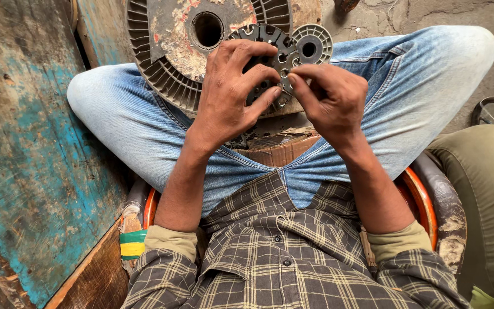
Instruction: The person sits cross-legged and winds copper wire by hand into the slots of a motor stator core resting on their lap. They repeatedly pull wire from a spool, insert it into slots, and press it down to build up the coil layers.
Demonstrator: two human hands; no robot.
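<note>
the slotted disc (pixel 270 43) held at the fingers (pixel 267 97) is seen as dull grey metal, matt and grimy. the large finned rotor plate (pixel 170 54) behind it is shown as worn metal, its face mottled with rust and flaking paint. the small round disc (pixel 312 43) looks pale and matt. the wooden board (pixel 24 149) is rough, with peeling turquoise paint. the jeans (pixel 424 91) are faded denim cloth, the shirt (pixel 281 257) soft checked fabric.

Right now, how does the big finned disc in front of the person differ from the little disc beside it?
The big finned disc is far wider than the small slotted disc. The big one's face is rusty and peeling, while the small one looks clean and pale. The left hand overlaps the big disc, but the small one lies untouched. Both are round with a centre hole.
</note>
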